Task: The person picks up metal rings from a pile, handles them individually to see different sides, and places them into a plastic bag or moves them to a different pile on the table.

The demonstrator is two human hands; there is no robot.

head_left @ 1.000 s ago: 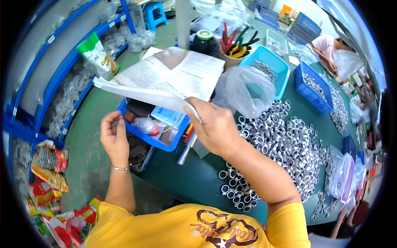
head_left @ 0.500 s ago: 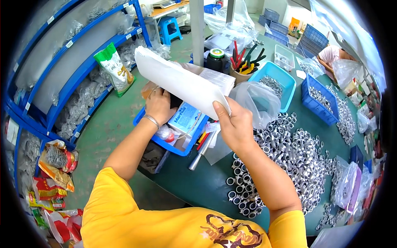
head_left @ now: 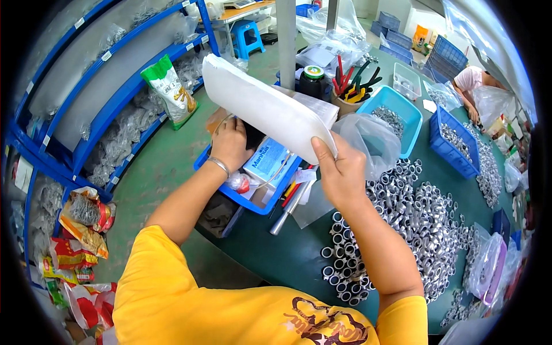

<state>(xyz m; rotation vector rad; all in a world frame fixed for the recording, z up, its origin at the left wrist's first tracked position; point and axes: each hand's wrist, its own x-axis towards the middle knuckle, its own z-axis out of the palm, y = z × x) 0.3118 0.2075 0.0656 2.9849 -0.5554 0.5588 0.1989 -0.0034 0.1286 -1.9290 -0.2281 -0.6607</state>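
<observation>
My right hand (head_left: 344,169) grips the near end of a long, white, flat bundle of sheets (head_left: 261,103), thumb on top. The bundle slants up and away to the left over a blue tray (head_left: 253,205). Behind it, my left hand (head_left: 231,146) reaches into the tray's far left part with fingers curled down; a dark thing and a brownish thing (head_left: 218,119) lie beside it. What those fingers hold is hidden. A blue-and-white box (head_left: 267,161) and a small clear bag with red in it (head_left: 238,183) sit in the tray near my left wrist.
A large heap of metal rings (head_left: 402,230) covers the green table's right side. Beyond are a turquoise basin (head_left: 411,123), a blue basket (head_left: 454,141) and a pot of pliers (head_left: 351,95). Blue shelving (head_left: 98,129) stands at left. A co-worker's hand (head_left: 471,112) is at far right.
The view has turned slightly left, so things sit further right in it. Both hands keep their places, and the white bundle stays in my right hand. The co-worker's hand has come into sight.
</observation>
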